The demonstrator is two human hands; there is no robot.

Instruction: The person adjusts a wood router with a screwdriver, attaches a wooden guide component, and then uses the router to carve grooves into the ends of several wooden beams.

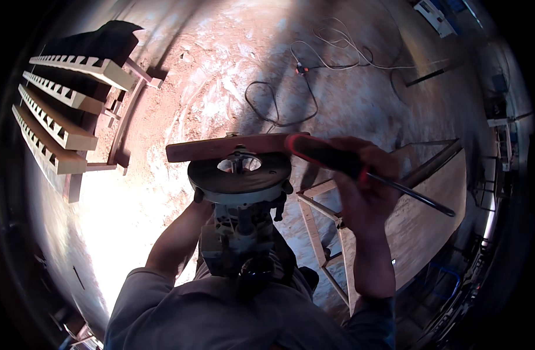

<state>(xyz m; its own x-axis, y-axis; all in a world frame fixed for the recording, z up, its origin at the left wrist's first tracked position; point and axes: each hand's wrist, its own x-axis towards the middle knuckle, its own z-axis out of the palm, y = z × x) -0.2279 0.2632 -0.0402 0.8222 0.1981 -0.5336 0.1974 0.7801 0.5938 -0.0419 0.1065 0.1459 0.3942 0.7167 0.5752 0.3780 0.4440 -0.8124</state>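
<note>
In front of my chest is a router (238, 230), its round dark base plate (206, 176) turned upward with a hole in the middle. A reddish-brown wooden strip (220, 149) lies across the far side of the plate, and a small metal fitting stands at the strip's middle. My right hand (372, 186) is closed round a screwdriver (326, 154) with a black and red handle. Its butt overlaps the strip's right end in view; contact cannot be told. The shaft points down to the right. My left hand (202, 213) is beside the router, its fingers hidden under the plate.
At the left, several long pale beams (75, 137) with notched edges rest on a wooden stand (130, 111). A cable (261, 119) with an orange connector (302, 70) loops over the dusty floor ahead. A large pale panel (428, 201) and wooden frame (311, 224) stand at my right.
</note>
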